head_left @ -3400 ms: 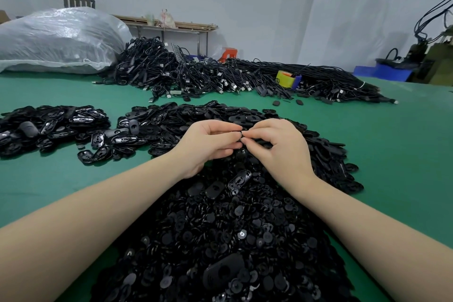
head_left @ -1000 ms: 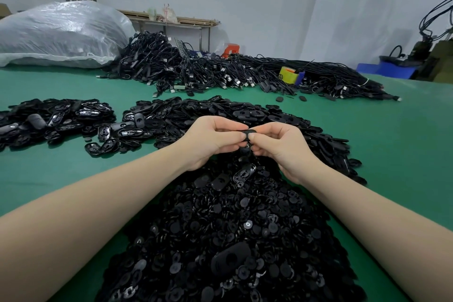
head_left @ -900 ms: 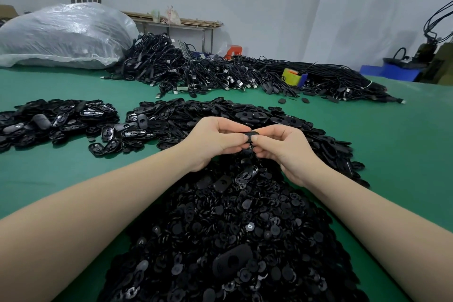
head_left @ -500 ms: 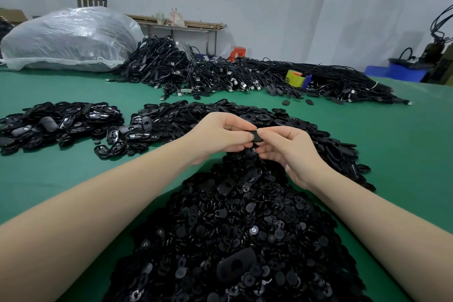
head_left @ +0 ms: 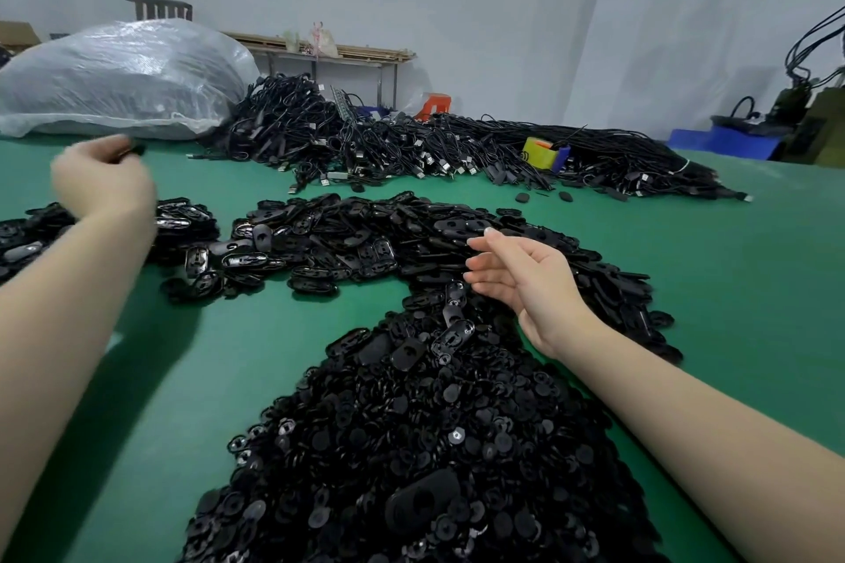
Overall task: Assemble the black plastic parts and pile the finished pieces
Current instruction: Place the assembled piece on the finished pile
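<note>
My left hand [head_left: 103, 181] is blurred, raised over the left pile of finished black pieces [head_left: 183, 222], and pinches a small black assembled piece [head_left: 132, 150] at its fingertips. My right hand [head_left: 516, 274] hovers with relaxed, spread fingers and holds nothing, above the middle heap of oval black shells [head_left: 411, 238]. In front of me lies a big heap of small round black discs [head_left: 411, 448] with a few oval shells on top.
Everything sits on a green table [head_left: 731, 311]. A long mound of black cables [head_left: 457, 151] runs across the back, with a yellow box [head_left: 539, 152] in it. A large clear plastic bag [head_left: 119, 78] lies at the back left. Blue bins [head_left: 727, 142] stand far right.
The hands have parted. My left hand swung out to the left with the black piece, over the left pile. My right hand let go and opened above the middle heap.
</note>
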### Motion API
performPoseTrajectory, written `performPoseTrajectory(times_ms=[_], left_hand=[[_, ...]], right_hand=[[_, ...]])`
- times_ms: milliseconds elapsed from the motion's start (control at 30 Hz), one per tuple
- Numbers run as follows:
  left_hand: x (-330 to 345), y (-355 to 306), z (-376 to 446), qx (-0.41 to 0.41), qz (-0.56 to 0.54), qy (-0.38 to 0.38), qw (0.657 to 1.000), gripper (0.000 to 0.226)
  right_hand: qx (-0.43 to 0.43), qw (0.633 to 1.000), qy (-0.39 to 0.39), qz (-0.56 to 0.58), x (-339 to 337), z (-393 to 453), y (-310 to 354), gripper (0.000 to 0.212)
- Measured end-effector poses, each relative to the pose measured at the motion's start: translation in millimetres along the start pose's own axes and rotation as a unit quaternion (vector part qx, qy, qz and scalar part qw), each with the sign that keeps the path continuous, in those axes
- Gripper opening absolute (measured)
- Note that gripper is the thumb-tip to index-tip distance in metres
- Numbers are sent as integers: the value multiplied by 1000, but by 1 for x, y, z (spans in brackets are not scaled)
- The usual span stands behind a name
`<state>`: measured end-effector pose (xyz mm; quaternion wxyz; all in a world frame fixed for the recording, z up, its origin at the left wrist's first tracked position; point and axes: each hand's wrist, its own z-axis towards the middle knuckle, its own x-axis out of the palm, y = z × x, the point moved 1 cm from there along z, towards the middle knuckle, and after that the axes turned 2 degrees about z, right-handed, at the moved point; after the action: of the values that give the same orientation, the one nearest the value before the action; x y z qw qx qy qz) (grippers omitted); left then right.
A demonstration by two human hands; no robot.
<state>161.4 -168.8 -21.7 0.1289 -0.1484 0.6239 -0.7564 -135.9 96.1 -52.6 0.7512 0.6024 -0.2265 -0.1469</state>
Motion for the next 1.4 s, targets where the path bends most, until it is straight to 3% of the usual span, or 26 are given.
performPoseTrajectory(times_ms=[100,167,267,333,400,500,567,667,767,933,1067,1133,1200,1300,1400], left_hand=[[-13,21,11,-51,66,-7,996,52],[-6,18,2,-26,143,-2,989,56],[13,-8,-21,114,234,33,965,49],[31,-29,-47,202,230,126,943,39],[50,-45,-84,257,238,263,899,25],[76,-45,-145,304,279,449,792,5],[87,-30,-173,328,308,497,742,10],[96,-7,-186,379,379,497,682,31],[95,1,-181,372,368,487,699,36],[93,0,-179,349,337,499,718,26],[91,0,-182,397,332,455,725,22],[91,4,-188,403,288,397,772,20],[90,7,-199,355,210,369,833,17],[90,7,-211,285,97,424,854,23],[88,6,-211,221,40,481,847,26]], right_hand=[[-1,1000,0,-5,0,0,0,23],[-3,1000,-6,-6,1,0,0,23],[-12,1000,-19,-5,0,0,0,25],[-21,999,-29,-9,0,0,0,28],[-25,999,-36,-15,-1,1,0,31],[-24,999,-39,-19,-2,1,0,32],[-26,999,-39,-23,-2,1,-1,32],[-27,999,-36,-25,-2,2,-3,31],[-25,999,-30,-25,-2,3,-3,31],[-26,999,-26,-28,-2,4,-4,27],[-25,999,-25,-28,-3,4,-4,27],[-25,999,-21,-30,-3,4,-5,25],[-30,999,-16,-40,-3,5,-6,21],[-41,997,9,-60,-3,4,-7,6],[-50,994,46,-87,-3,3,-8,18]])
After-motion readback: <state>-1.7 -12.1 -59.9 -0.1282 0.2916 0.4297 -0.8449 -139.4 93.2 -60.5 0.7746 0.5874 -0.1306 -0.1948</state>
